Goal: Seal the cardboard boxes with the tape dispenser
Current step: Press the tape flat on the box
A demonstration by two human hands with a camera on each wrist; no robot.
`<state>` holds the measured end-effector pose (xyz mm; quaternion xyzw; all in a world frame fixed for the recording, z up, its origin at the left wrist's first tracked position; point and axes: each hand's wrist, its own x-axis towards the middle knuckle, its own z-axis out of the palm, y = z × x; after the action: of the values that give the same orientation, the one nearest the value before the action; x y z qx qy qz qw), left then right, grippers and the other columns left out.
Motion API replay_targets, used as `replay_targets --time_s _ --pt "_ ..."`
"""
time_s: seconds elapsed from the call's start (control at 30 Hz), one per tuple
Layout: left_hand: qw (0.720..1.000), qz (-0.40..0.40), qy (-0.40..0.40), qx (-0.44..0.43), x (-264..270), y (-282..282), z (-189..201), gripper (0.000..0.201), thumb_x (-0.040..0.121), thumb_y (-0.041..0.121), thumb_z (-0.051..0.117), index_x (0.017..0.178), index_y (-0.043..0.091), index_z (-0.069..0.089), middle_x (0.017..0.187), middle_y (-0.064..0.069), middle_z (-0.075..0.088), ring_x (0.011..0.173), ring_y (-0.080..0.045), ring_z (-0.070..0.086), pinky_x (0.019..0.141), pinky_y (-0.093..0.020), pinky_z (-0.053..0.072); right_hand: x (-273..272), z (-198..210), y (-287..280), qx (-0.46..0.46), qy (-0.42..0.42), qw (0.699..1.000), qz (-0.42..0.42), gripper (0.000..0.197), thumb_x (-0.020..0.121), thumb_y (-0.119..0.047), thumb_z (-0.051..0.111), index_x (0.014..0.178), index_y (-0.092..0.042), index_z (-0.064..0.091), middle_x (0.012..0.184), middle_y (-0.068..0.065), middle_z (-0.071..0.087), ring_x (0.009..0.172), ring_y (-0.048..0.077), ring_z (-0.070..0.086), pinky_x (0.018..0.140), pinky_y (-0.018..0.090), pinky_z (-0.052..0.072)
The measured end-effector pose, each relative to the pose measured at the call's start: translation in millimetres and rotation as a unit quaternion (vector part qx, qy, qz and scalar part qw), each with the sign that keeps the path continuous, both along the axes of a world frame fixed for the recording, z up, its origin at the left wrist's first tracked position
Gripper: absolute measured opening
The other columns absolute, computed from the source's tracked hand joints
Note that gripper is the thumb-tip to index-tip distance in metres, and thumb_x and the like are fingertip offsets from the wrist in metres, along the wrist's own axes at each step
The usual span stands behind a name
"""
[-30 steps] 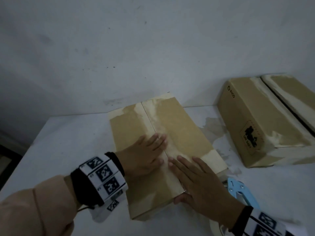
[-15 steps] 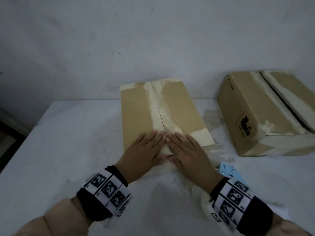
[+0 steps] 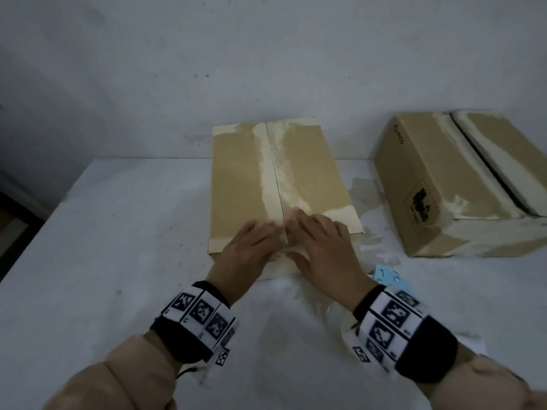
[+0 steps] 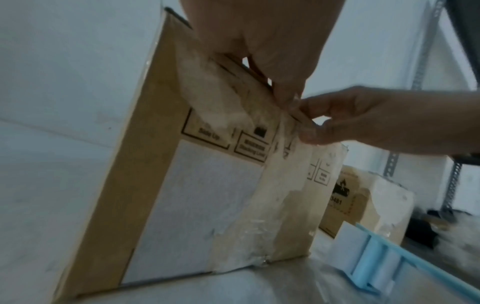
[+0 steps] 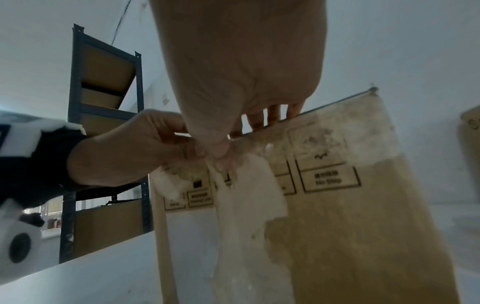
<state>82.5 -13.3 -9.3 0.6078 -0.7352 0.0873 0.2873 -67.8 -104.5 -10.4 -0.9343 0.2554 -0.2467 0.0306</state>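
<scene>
A brown cardboard box lies flat mid-table, its two top flaps closed along a centre seam streaked with pale old tape. My left hand and right hand lie side by side on the near end of the top, fingers flat on either side of the seam. In the wrist views the thumbs of the left hand and the right hand meet on the near face of the box, on the old tape. A light blue tape dispenser lies on the table behind my right wrist, mostly hidden.
A second cardboard box stands at the right, with a third one close behind it. The white table ends at a grey wall at the back. A dark metal shelf rack stands off to the left.
The box has turned from skewed to square with the table. Both hands have slid to its near end and come together at the seam.
</scene>
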Motion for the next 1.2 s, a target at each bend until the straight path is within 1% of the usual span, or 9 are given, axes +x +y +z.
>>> replay_targets --time_s 0.07,0.17,0.37,0.47,0.63,0.77,0.87,1.0,1.2 --pt "0.994 0.031 0.102 0.002 -0.1 0.2 -0.8 0.018 0.082 0.017 0.050 0.085 0.006 0.063 0.103 -0.016 0.067 0.097 -0.014 0.053 0.079 -0.026 0.047 4.1 -5.5 0.3 -0.020 -0.004 1.000 -0.007 0.041 0.081 -0.030 0.046 0.120 -0.017 0.050 0.125 0.010 0.059 0.104 0.024 0.040 0.082 0.040 0.039" --pt "0.983 0.070 0.165 0.029 1.6 2.4 -3.2 0.029 0.082 0.031 0.049 0.099 0.008 0.057 0.110 -0.012 0.064 0.092 -0.012 0.052 0.066 -0.023 0.051 0.4 -16.4 -2.6 -0.052 -0.022 0.998 0.006 0.041 0.079 -0.019 0.055 0.120 -0.015 0.052 0.123 0.011 0.060 0.105 0.025 0.040 0.083 0.036 0.028" --pt "0.996 0.048 0.036 0.062 1.3 -0.1 1.8 0.055 0.097 0.038 0.027 0.120 -0.003 0.056 0.118 -0.018 0.062 0.112 -0.022 0.053 0.091 -0.031 0.045 -7.2 -9.8 -6.1 0.035 -0.088 0.994 0.061 0.032 0.082 -0.011 0.045 0.105 -0.007 0.067 0.117 0.014 0.065 0.108 0.025 0.047 0.088 0.037 0.034" --pt "0.996 0.065 0.004 0.058 -0.5 -3.7 1.2 0.052 0.093 0.035 0.035 0.123 -0.004 0.054 0.121 -0.019 0.061 0.114 -0.029 0.057 0.095 -0.036 0.043 -5.4 0.0 -12.4 0.081 -0.066 0.993 0.047 0.040 0.078 -0.013 0.051 0.114 -0.002 0.060 0.123 0.019 0.060 0.106 0.033 0.055 0.087 0.043 0.045" --pt "0.998 0.068 -0.017 0.010 -2.3 -12.0 -3.3 0.058 0.099 0.042 0.018 0.116 0.001 0.056 0.114 -0.019 0.065 0.111 -0.019 0.043 0.091 -0.032 0.044 -4.1 -7.1 -8.1 -0.039 -0.014 0.998 0.040 0.050 0.061 0.000 0.074 0.109 -0.007 0.063 0.118 0.014 0.063 0.098 0.030 0.057 0.077 0.037 0.048" --pt "0.998 0.032 -0.041 -0.020 1.9 -13.8 -11.8 0.035 0.100 0.033 0.025 0.114 0.009 0.046 0.112 -0.022 0.065 0.111 -0.024 0.044 0.091 -0.032 0.040 -7.8 -20.6 -13.7 -0.048 -0.054 0.995 0.074 0.052 0.065 0.005 0.066 0.114 -0.008 0.059 0.130 0.009 0.048 0.105 0.027 0.044 0.083 0.037 0.032" --pt "0.996 0.040 -0.079 -0.024 3.1 -14.3 -12.6 0.028 0.089 0.024 0.042 0.114 0.011 0.046 0.109 -0.020 0.067 0.106 -0.031 0.059 0.085 -0.034 0.051 -8.6 -18.3 -14.7 -0.010 -0.072 0.993 0.088 0.043 0.068 0.006 0.068 0.108 -0.008 0.067 0.128 0.015 0.053 0.104 0.025 0.044 0.083 0.040 0.041" --pt "0.996 0.030 -0.078 -0.030 5.5 -19.3 -11.1 0.030 0.090 0.023 0.042 0.110 0.007 0.057 0.105 -0.016 0.070 0.108 -0.025 0.058 0.091 -0.029 0.037 -22.8 -6.3 -12.0 0.093 -0.151 0.980 0.089 0.022 0.080 -0.007 0.051 0.091 -0.004 0.071 0.123 0.022 0.057 0.104 0.019 0.052 0.087 0.031 0.046" --pt "0.993 0.043 -0.020 -0.112 -1.2 -19.3 -9.0 0.047 0.097 0.021 0.036 0.083 -0.006 0.071 0.089 -0.018 0.073 0.098 -0.017 0.053 0.096 -0.022 0.036 -91.3 -26.7 -10.6 0.148 -0.139 0.979 0.011 0.035 0.089 -0.026 0.048 0.113 -0.005 0.061 0.133 0.015 0.050 0.121 0.020 0.045 0.101 0.033 0.039"
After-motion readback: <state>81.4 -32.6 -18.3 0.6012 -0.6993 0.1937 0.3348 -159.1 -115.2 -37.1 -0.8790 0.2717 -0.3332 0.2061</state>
